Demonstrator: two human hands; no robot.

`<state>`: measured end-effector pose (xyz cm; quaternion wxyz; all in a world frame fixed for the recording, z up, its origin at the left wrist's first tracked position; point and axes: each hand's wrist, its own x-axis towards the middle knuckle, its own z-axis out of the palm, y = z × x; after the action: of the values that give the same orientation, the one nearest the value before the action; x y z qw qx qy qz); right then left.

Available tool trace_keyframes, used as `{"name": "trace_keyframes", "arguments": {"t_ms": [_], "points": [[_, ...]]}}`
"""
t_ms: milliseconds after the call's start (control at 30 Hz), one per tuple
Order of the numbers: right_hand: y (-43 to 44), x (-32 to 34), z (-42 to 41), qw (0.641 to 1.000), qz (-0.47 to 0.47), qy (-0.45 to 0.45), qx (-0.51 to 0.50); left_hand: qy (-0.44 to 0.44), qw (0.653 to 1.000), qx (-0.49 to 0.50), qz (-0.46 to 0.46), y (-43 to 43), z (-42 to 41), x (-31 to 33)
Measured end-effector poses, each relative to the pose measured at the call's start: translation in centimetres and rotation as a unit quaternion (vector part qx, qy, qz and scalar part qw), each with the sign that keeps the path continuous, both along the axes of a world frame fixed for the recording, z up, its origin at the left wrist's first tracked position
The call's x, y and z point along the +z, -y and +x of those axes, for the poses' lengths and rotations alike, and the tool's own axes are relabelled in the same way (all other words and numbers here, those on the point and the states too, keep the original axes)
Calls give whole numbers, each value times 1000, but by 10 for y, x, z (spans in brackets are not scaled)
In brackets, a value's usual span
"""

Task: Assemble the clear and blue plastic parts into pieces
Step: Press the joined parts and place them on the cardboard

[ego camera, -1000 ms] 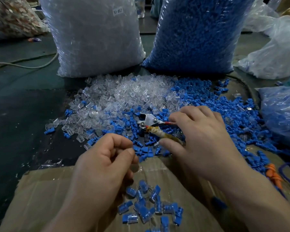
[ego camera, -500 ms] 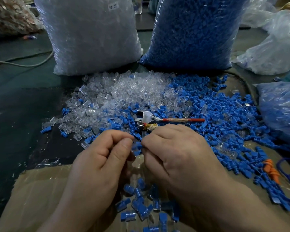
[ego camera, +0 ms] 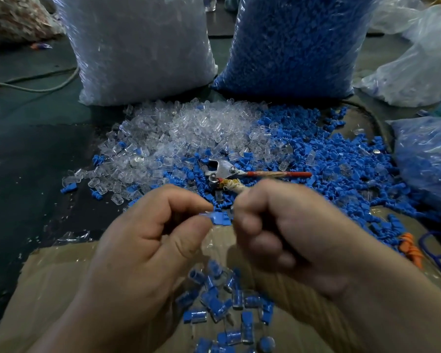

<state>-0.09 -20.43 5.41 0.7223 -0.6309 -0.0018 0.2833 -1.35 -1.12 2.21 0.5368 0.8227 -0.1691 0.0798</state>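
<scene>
Blue part [ego camera: 215, 218] is pinched by left hand [ego camera: 148, 253]; right hand [ego camera: 285, 240] is curled tight, hold unclear. One clear-parts sack [ego camera: 140, 47] and one blue-parts sack [ego camera: 295, 42] are seen.

The dark green floor [ego camera: 31, 154] carried a loose heap of clear parts [ego camera: 189, 128] at its middle, merging on the right into a wider spread of blue parts [ego camera: 329, 154], with a metal hand tool [ego camera: 224, 169] lying where the two met. Beyond the heaps stood a sack of clear parts [ego camera: 143, 47] and, to its right, a sack of blue parts [ego camera: 295, 42]. A pale cable [ego camera: 36, 85] ran along the far left, a smaller bag of blue parts [ego camera: 428, 159] sat at the right, and a cardboard sheet [ego camera: 51, 289] covered the near side.
</scene>
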Motion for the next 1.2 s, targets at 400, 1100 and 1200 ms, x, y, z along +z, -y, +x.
{"name": "trace_keyframes", "arguments": {"t_ms": [400,1100,1200], "points": [[69,17,21,897,214,147,-358,-24,948,-38,315,-12,5,-7],[39,-4,-71,695,-667,230,138,-77,951,184,236,-20,11,-12],[35,-10,-63,714,-648,227,135,-93,935,166,300,-17,9,-8]]}}
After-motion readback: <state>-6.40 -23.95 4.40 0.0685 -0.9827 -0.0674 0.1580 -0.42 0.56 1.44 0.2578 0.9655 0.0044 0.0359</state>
